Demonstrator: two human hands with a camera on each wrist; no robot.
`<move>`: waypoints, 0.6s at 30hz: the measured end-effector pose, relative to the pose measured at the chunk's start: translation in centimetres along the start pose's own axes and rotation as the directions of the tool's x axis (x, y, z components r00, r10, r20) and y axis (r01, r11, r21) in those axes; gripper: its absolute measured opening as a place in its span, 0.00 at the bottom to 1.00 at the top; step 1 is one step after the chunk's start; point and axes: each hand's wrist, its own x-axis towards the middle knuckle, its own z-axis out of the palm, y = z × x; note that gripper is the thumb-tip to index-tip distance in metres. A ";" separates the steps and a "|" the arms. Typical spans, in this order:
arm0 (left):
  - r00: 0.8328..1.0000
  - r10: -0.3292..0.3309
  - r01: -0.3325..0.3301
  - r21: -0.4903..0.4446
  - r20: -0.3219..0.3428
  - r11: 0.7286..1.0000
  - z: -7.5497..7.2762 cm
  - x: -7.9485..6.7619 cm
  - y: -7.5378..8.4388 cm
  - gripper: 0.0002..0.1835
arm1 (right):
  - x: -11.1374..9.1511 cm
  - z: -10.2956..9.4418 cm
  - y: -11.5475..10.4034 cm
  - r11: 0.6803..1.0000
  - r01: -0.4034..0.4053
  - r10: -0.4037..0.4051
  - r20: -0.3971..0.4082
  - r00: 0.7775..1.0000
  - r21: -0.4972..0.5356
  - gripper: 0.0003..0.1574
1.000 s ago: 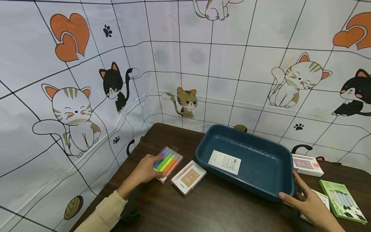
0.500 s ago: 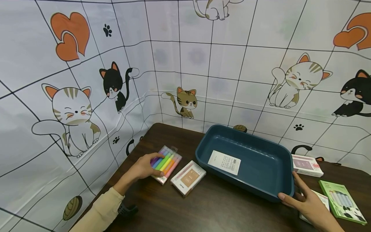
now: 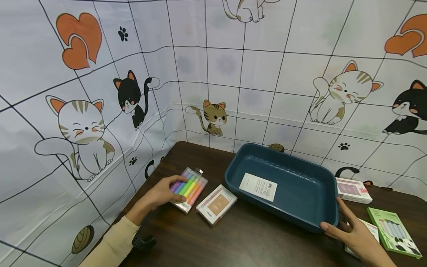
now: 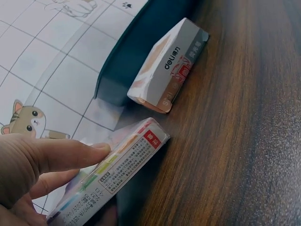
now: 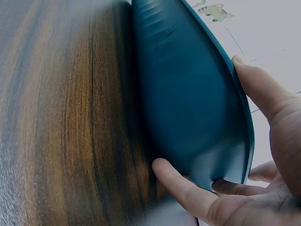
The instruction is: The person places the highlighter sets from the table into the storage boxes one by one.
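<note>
My left hand (image 3: 163, 192) grips a clear pack of rainbow-coloured highlighters (image 3: 191, 189) at the table's left side, thumb on one edge and fingers across. In the left wrist view the thumb presses the edge of the highlighter pack (image 4: 113, 176), whose printed end faces the camera. Beside it lies a white and tan deli box (image 3: 217, 205). My right hand (image 3: 353, 233) holds the near right corner of a dark blue tray (image 3: 300, 218). In the right wrist view the thumb lies at the rim of the tray (image 5: 197, 94) and other fingers reach under its corner. A white printed box (image 3: 258, 186) lies inside the tray.
Right of the tray are a pink and white box (image 3: 353, 190), a green box with pens pictured on it (image 3: 395, 231) and a white box (image 3: 371, 230) partly behind my right hand. A cat-patterned cloth (image 3: 260, 74) hangs behind the brown table (image 3: 233, 241).
My left hand has moved slightly left with the highlighter pack, widening the gap to the deli box. The right hand and tray stay in place.
</note>
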 end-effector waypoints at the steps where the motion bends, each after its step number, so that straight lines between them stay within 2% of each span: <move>1: 1.000 0.003 -0.003 -0.001 0.004 1.000 0.0 0.0 0.0 0.36 | 0.0 0.0 0.0 1.000 -0.001 0.001 -0.002 1.000 -0.004 0.72; 11: 0.999 -0.028 0.029 -0.096 0.021 0.995 -0.4 -0.2 0.0 0.34 | -0.2 0.3 0.3 0.998 0.046 -0.046 -0.008 0.999 0.042 0.71; 18: 0.998 0.023 -0.012 -0.179 0.058 0.984 -1.2 -0.2 0.5 0.35 | -0.3 0.4 0.4 0.996 0.067 -0.066 -0.019 0.998 0.058 0.71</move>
